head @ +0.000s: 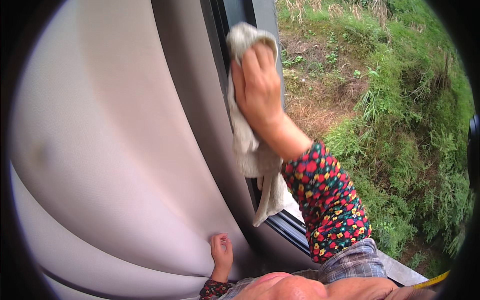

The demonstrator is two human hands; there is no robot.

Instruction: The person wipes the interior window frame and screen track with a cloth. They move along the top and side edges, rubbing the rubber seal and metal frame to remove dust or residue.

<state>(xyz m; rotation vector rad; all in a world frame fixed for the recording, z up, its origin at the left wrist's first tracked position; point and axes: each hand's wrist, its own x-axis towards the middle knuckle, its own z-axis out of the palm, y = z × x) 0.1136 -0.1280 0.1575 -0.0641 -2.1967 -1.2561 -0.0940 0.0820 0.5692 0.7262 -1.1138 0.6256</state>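
Note:
Off-white knitted cloth (245, 150) is bunched in my right hand (260, 82), which reaches up against the dark window frame (221, 48). Its fingers are curled into the top of the cloth, and the rest hangs down past the wrist, over the frame's edge. Lower down, my left hand (222, 255) is raised with bent fingers in front of a large beige curtain (150, 150). Whether its fingers pinch the curtain fabric cannot be made out. Both arms wear dark floral sleeves.
The curtain fills the left side in broad, deep folds. Metal window tracks (288, 228) run below the hanging cloth. Outside, on the right, lies a slope with grass and bushes (405, 157). A pale ledge (401, 270) and a yellow strip (431, 279) show at the lower right.

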